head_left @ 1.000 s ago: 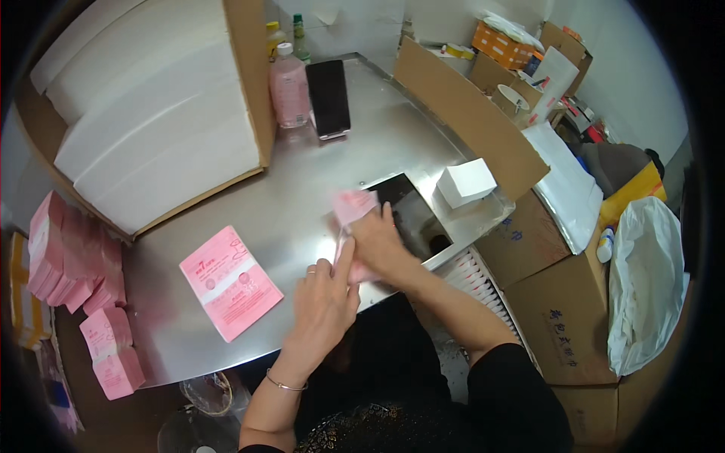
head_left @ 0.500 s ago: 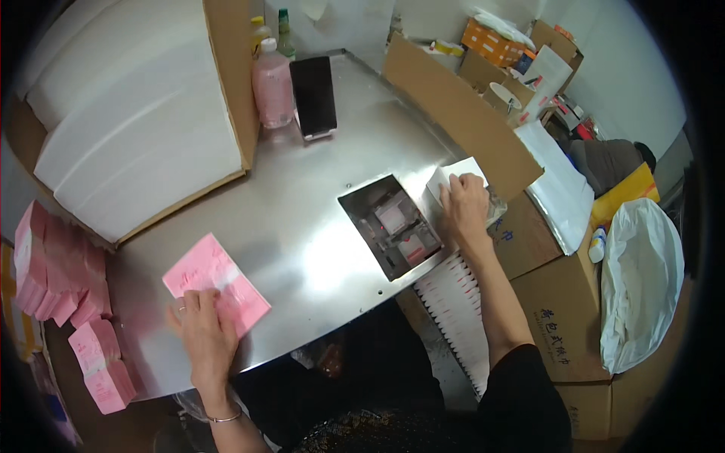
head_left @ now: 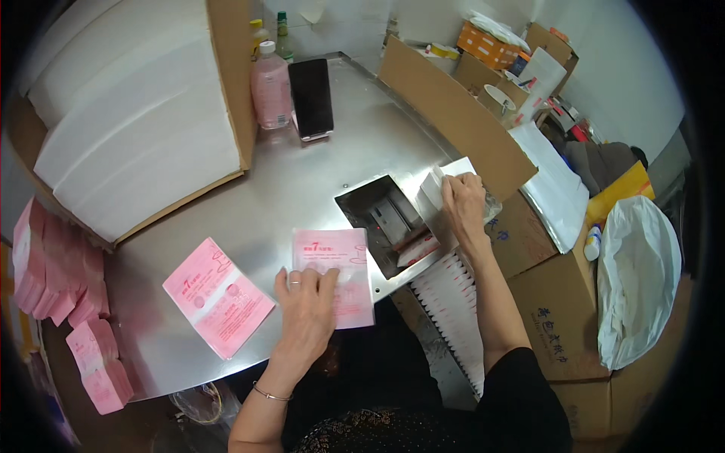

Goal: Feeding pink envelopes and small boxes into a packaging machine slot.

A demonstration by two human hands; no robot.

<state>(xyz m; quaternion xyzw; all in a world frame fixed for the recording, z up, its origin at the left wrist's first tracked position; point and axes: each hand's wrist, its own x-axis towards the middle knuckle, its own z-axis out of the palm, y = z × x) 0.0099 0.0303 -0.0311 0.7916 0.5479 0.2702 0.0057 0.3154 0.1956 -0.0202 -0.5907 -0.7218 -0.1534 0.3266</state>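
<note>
My left hand [head_left: 308, 302] has its fingers on a thin pink printed sleeve [head_left: 332, 253], which overhangs the near table edge. Left of it lies a small stack of the same pink sleeves [head_left: 219, 298], crossed by a pale band. At the right edge of the metal table [head_left: 264, 204], my right hand [head_left: 464, 202] grips a folded white paper stack [head_left: 432, 200] from above. That stack stands tilted beside a rectangular opening [head_left: 370, 204] in the tabletop. A dark mechanism and a pink-and-white piece show inside it. My right fingertips are partly hidden.
A carton of white paper sheets [head_left: 136, 128] stands at the far left. More pink bundles [head_left: 57, 272] are piled at the left edge. A phone on a stand [head_left: 311, 98] and a pink bottle [head_left: 272, 87] stand behind. Cardboard boxes [head_left: 563, 332] and a white bag [head_left: 638, 287] line the right.
My left hand has moved right from the pink stack, bringing one sleeve toward the opening. The white stack in my right hand has tilted up, and the pale block inside the opening is gone from view.
</note>
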